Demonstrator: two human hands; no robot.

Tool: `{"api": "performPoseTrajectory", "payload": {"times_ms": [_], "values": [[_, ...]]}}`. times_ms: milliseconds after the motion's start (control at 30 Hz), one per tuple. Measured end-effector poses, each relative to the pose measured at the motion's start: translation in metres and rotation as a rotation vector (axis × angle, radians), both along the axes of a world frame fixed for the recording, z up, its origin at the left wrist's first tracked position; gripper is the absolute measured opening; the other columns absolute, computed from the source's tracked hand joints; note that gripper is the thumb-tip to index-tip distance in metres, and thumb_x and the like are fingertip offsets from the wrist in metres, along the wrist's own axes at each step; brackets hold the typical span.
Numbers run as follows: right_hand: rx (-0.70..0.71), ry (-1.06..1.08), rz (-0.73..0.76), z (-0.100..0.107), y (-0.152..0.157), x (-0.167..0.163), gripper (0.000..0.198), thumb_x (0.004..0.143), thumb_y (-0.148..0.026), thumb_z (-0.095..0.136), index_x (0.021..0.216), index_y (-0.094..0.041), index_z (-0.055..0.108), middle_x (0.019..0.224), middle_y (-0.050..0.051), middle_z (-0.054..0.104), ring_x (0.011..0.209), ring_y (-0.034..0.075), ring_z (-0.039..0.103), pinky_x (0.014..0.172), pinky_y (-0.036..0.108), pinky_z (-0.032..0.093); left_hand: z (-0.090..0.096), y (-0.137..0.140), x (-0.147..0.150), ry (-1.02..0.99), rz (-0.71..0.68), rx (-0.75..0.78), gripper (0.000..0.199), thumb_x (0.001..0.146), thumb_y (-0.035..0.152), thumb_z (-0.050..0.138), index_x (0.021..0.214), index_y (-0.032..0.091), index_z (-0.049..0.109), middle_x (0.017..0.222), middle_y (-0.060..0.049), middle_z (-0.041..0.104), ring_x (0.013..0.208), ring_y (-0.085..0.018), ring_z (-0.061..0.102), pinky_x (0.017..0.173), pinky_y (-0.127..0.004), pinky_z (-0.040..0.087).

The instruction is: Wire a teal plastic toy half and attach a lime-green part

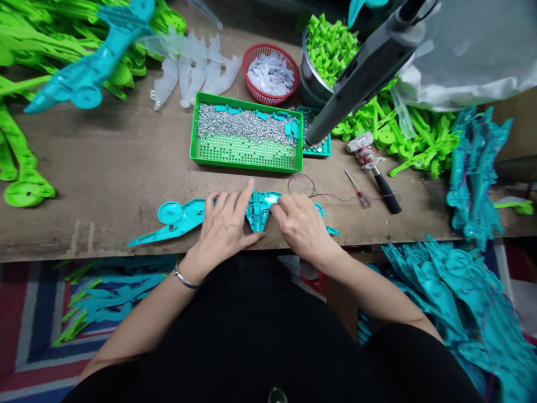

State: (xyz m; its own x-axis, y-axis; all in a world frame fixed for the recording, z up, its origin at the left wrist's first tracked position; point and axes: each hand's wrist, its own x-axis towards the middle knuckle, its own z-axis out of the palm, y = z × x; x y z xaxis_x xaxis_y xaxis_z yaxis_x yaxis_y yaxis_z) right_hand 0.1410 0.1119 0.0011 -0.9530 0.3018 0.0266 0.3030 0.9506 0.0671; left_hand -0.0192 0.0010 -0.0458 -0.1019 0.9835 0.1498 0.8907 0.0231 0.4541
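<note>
Both hands are on one teal toy shell (184, 218): left hand (222, 226) lies flat, fingers spread, right hand (300, 226) pinches its middle. One green tray (245, 154) of screws sits just past the fingertips, two screwdrivers (373, 182) off right.

Noted: both hands, left hand (222, 224) and right hand (300, 226), pressed on teal plastic shell (184, 217) at workbench (104, 173) edge; green screw tray (245, 154) behind.

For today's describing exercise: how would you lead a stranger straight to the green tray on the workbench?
Start at the brown workbench and look just beyond the left hand and right hand. The green tray lies flat there, perforated, heaped with silvery screws. The red basket behind it is round and holds white pieces.
</note>
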Motion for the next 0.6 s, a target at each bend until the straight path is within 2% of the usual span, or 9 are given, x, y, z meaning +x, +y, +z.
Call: {"api": "performPoseTrajectory", "payload": {"times_ms": [67,167,333,433,600], "values": [[-0.078,0.025,-0.026,-0.004,0.0,0.001,0.024,0.094,-0.006,0.043,0.083,-0.016,0.062,0.082,0.01,0.06,0.075,0.022,0.047,0.066,0.036,0.034,0.003,-0.001,0.001,0.011,0.003,0.002,0.108,0.078,0.048,0.075,0.159,0.014,0.013,0.132,-0.019,0.06,0.113,-0.036,0.054,0.1,-0.05,0.034],[-0.279,0.114,-0.12,-0.012,0.003,0.005,0.021,0.095,-0.01,0.045,0.088,-0.014,0.065,0.085,0.011,0.061,0.078,0.021,0.052,0.069,0.035,0.039,0.005,-0.002,0.003,0.007,0.019,0.009,0.107,0.077,0.048,0.075,0.159,0.014,0.015,0.131,-0.018,0.06,0.111,-0.036,0.055,0.099,-0.05,0.034],[-0.551,0.24,-0.286,-0.023,0.007,0.009,0.015,0.094,-0.016,0.052,0.093,-0.017,0.067,0.087,0.006,0.063,0.081,0.018,0.059,0.074,0.031,0.045,0.002,-0.004,0.004,-0.006,0.046,0.039,0.101,0.076,0.051,0.075,0.154,0.012,0.024,0.13,-0.018,0.061,0.112,-0.036,0.057,0.098,-0.049,0.036],[-0.611,0.27,-0.345,-0.026,0.005,0.007,0.014,0.094,-0.018,0.055,0.092,-0.018,0.068,0.087,0.005,0.063,0.083,0.017,0.061,0.077,0.031,0.046,-0.002,-0.006,0.005,-0.026,0.06,0.055,0.093,0.076,0.051,0.076,0.148,0.013,0.032,0.132,-0.017,0.061,0.112,-0.036,0.057,0.098,-0.05,0.038],[-0.609,0.227,-0.403,-0.028,0.0,0.004,0.016,0.094,-0.02,0.056,0.093,-0.018,0.072,0.092,0.006,0.061,0.085,0.018,0.061,0.078,0.031,0.046,-0.01,-0.008,0.004,-0.085,0.048,0.05,0.078,0.073,0.054,0.079,0.131,0.017,0.044,0.128,-0.016,0.063,0.114,-0.035,0.058,0.095,-0.051,0.044]]}}
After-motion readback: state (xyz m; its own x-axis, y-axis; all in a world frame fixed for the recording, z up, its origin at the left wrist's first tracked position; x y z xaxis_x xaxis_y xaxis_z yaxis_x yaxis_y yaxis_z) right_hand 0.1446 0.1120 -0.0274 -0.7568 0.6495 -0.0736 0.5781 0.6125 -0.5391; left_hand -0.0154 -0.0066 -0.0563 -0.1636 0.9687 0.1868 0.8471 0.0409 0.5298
